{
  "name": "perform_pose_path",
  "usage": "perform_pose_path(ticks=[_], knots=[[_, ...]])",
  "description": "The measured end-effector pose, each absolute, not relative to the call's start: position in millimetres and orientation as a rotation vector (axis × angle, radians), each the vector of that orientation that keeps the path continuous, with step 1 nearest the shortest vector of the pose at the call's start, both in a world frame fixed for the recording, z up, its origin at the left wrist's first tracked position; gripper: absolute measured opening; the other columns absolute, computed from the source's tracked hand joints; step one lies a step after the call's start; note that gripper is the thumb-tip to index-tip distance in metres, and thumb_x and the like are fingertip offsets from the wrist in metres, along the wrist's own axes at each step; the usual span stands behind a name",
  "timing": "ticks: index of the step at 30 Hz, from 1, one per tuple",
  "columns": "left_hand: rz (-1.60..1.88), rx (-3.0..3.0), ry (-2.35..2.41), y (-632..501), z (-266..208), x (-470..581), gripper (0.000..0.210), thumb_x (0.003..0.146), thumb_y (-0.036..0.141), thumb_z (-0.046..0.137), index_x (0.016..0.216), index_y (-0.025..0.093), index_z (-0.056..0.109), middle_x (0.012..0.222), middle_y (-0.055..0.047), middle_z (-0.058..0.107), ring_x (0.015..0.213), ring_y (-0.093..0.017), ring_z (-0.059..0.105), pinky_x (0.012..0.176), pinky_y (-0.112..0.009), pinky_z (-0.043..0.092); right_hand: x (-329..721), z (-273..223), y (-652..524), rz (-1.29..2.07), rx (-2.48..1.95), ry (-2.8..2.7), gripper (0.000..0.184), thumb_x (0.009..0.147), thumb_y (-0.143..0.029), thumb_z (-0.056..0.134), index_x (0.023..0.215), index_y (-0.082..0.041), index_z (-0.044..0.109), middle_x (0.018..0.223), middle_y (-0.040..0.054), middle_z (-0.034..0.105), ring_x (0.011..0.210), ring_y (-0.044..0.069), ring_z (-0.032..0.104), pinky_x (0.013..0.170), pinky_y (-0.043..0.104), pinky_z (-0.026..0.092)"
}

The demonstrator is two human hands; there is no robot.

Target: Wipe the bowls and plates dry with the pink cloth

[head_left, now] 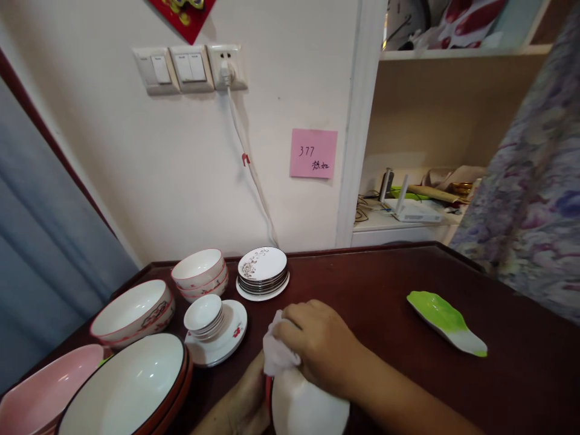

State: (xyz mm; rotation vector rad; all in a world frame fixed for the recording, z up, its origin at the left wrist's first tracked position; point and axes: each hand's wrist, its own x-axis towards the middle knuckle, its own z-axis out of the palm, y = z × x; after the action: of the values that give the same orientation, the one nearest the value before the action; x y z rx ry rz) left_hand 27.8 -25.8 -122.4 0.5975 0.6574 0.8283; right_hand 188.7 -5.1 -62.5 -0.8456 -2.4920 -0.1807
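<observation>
A bowl [308,406], white inside with a dark rim and a red outside, is at the bottom middle, partly cut off by the lower edge. My left hand [249,393] grips its left side; those fingers are mostly hidden. Bunched in the closed fingers of my right hand [316,338] is a whitish cloth or tissue [276,352], pressed against the bowl's far rim. To the left stand small white bowls [202,314] stacked on white plates [234,331] with red flowers. A green-and-white leaf-shaped dish [446,320] lies to the right.
On the dark red table [362,290] stand large red bowls [127,386], a pink dish [49,393], a pink-rimmed bowl [133,314], two stacked bowls [199,272] and patterned plates [263,266]. A cable [247,160] runs down the wall behind. Curtains hang at both sides.
</observation>
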Motion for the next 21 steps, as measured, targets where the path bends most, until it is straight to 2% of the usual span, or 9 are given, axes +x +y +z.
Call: perform_pose_path(ticks=[2, 5, 9, 11, 13, 16, 18, 21], knots=[[0.835, 0.57, 0.582, -22, -128, 26, 0.046, 0.081, 0.052, 0.058, 0.105, 0.015, 0.072, 0.099, -0.011, 0.076, 0.112, -0.032, 0.061, 0.103, -0.043, 0.038, 191, -62, 2, -0.067, -0.972, -2.402, 0.019, 0.077, -0.016, 0.061, 0.096, -0.02, 0.06, 0.092, 0.0041, 0.062, 0.079, 0.02, 0.053, 0.066, 0.032, 0.035], [0.857, 0.608, 0.487, -19, -128, 25, 0.055, 0.076, 0.063, 0.057, 0.101, 0.017, 0.074, 0.1, -0.011, 0.076, 0.117, -0.033, 0.059, 0.107, -0.044, 0.035, 196, -67, 15, 0.211, -1.127, -2.16, 0.022, 0.074, -0.014, 0.06, 0.095, -0.019, 0.061, 0.095, 0.005, 0.062, 0.083, 0.02, 0.055, 0.071, 0.031, 0.038], [1.082, 0.767, 0.542, -17, -122, 24, 0.059, 0.067, 0.06, 0.07, 0.116, 0.027, 0.066, 0.114, -0.008, 0.072, 0.123, -0.033, 0.054, 0.107, -0.044, 0.036, 197, -88, 34, 0.913, -1.118, -1.657, 0.019, 0.069, -0.013, 0.06, 0.086, -0.019, 0.061, 0.091, 0.0028, 0.065, 0.083, 0.018, 0.058, 0.075, 0.029, 0.043], [1.196, 0.874, 0.614, -13, -120, 23, 0.078, 0.056, 0.056, 0.08, 0.125, 0.028, 0.057, 0.127, -0.01, 0.065, 0.126, -0.035, 0.05, 0.105, -0.044, 0.038, 193, -101, 40, 1.205, -1.032, -1.49, 0.015, 0.069, -0.016, 0.061, 0.084, -0.018, 0.062, 0.085, 0.0024, 0.067, 0.08, 0.018, 0.06, 0.074, 0.029, 0.047], [1.26, 0.998, 0.694, -8, -121, 20, 0.099, 0.039, 0.057, 0.086, 0.127, 0.027, 0.053, 0.133, -0.013, 0.059, 0.126, -0.041, 0.048, 0.101, -0.046, 0.042, 186, -112, 42, 1.318, -0.975, -1.444, 0.014, 0.073, -0.023, 0.061, 0.087, -0.018, 0.063, 0.084, 0.0029, 0.069, 0.078, 0.018, 0.063, 0.073, 0.029, 0.05], [1.342, 1.205, 0.831, 0, -122, 13, 0.113, 0.022, 0.062, 0.085, 0.125, 0.029, 0.051, 0.134, -0.013, 0.056, 0.123, -0.044, 0.048, 0.096, -0.049, 0.045, 175, -124, 37, 1.506, -0.938, -1.324, 0.026, 0.077, -0.038, 0.064, 0.092, -0.017, 0.064, 0.078, 0.0036, 0.069, 0.066, 0.016, 0.064, 0.064, 0.027, 0.052], [1.406, 1.391, 0.903, 1, -121, 9, 0.118, 0.016, 0.061, 0.084, 0.125, 0.031, 0.052, 0.136, -0.011, 0.054, 0.125, -0.045, 0.046, 0.101, -0.051, 0.042, 169, -128, 33, 1.691, -0.933, -1.212, 0.034, 0.078, -0.047, 0.063, 0.093, -0.016, 0.064, 0.068, 0.0033, 0.067, 0.054, 0.014, 0.061, 0.053, 0.026, 0.051], [1.382, 1.607, 0.93, -2, -113, 9, 0.114, 0.021, 0.049, 0.09, 0.128, 0.031, 0.053, 0.146, -0.011, 0.045, 0.133, -0.045, 0.037, 0.11, -0.052, 0.031, 166, -126, 32, 1.729, -0.9, -1.151, 0.033, 0.083, -0.046, 0.056, 0.088, -0.015, 0.064, 0.062, 0.0023, 0.064, 0.049, 0.014, 0.059, 0.047, 0.026, 0.049]])
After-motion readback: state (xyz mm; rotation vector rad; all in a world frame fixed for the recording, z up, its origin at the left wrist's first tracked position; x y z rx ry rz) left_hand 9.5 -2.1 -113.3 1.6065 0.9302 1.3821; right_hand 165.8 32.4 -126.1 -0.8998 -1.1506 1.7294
